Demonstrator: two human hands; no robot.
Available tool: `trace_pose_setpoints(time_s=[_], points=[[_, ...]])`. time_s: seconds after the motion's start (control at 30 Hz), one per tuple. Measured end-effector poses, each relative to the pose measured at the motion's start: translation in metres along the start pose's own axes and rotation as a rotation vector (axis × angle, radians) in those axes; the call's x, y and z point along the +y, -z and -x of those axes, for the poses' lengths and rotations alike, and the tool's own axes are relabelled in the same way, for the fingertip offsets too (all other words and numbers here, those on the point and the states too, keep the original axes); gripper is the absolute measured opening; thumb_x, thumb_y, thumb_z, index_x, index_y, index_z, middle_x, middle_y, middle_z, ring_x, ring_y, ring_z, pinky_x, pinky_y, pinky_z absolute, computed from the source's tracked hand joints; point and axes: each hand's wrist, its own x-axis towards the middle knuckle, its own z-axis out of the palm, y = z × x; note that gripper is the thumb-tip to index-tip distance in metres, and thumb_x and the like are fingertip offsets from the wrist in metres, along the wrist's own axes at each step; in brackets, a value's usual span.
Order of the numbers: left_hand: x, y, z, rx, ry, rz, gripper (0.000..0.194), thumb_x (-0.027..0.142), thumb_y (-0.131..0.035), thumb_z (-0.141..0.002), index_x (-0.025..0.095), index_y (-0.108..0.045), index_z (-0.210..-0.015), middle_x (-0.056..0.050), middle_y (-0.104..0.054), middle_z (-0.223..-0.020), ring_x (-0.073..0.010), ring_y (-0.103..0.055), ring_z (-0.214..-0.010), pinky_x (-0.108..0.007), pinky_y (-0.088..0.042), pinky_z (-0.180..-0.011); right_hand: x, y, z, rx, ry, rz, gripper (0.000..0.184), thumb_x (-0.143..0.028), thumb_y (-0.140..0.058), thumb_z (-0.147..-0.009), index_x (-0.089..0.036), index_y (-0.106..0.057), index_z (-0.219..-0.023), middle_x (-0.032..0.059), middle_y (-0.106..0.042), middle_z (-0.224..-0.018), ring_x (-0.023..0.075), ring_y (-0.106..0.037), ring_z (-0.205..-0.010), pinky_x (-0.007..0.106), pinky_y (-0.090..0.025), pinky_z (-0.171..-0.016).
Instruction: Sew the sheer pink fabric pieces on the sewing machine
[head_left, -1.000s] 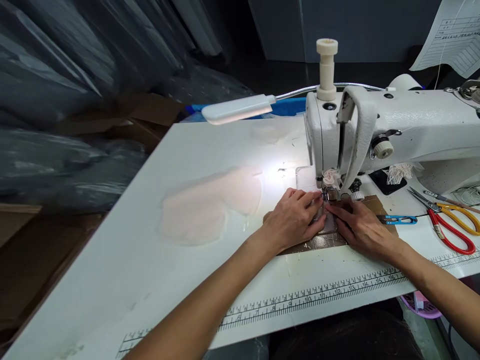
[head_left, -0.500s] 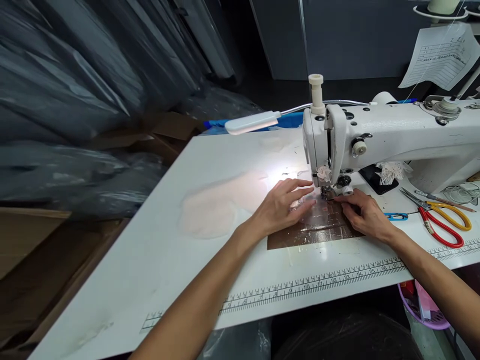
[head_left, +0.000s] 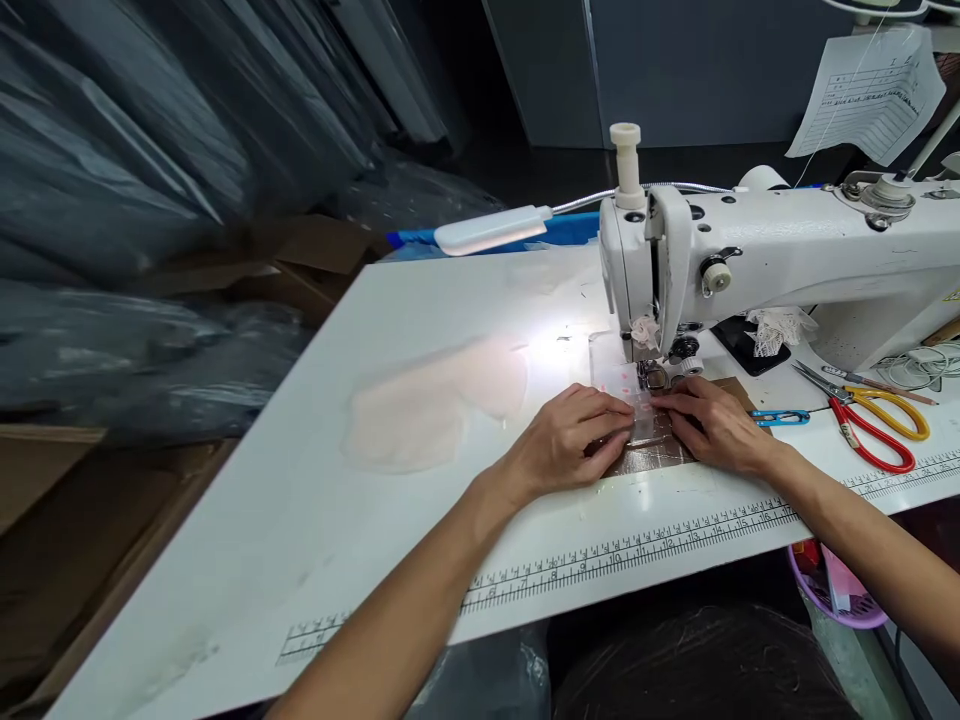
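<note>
A brown sheet (head_left: 739,393) with a clear plastic template (head_left: 616,379) on top lies under the needle end of the white sewing machine (head_left: 787,245). Pink marks show on the clear plastic close to the presser foot (head_left: 654,376). At its left edge, my left hand (head_left: 574,440) has its fingers bent together on the plastic. My right hand (head_left: 712,425) grips it from the right, fingertips just in front of the foot. The fingers cover part of the template. Any fabric inside it cannot be made out.
Pale pink fabric pieces (head_left: 409,420) lie on the white table (head_left: 300,510) to the left. Scissors (head_left: 874,415) and blue thread snips (head_left: 780,417) rest on the right. A lamp (head_left: 491,231) hangs over the back. A printed ruler (head_left: 585,565) follows the front edge.
The template and brown sheet have turned under the foot, so more brown shows on the right. My left fingers have drawn closer together, and my right hand has moved slightly left.
</note>
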Motion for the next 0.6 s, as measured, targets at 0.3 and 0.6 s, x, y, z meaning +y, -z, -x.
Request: trace_pose_setpoints(time_s=[0.3,0.6], points=[[0.0036,-0.0038,-0.0021,-0.049,-0.036,0.000,0.014,0.017,-0.056,-0.091,0.015,-0.069,-0.091,-0.007,-0.075,-0.087,-0.0163,-0.070,-0.074,-0.032,-0.059,-0.062,-0.0005,-0.0020,0.0009,-0.062,0.039,0.085,0.036,-0.018,-0.046,-0.094,-0.017,-0.069,-0.120,0.0130,-0.059,-0.102,0.0213,-0.057,-0.094,0.040,-0.055,-0.085],[0.0052,0.0033,-0.0028,-0.275,-0.032,-0.055,0.023,0.025,-0.051,-0.088,0.014,-0.070,-0.095,-0.008,-0.073,-0.088,-0.0197,-0.067,-0.073,-0.037,-0.056,-0.066,-0.0012,-0.0008,0.0018,-0.112,0.037,0.098,0.037,-0.017,-0.046,-0.092,-0.020,-0.067,-0.123,0.0124,-0.058,-0.105,0.0220,-0.055,-0.097,0.041,-0.053,-0.086]])
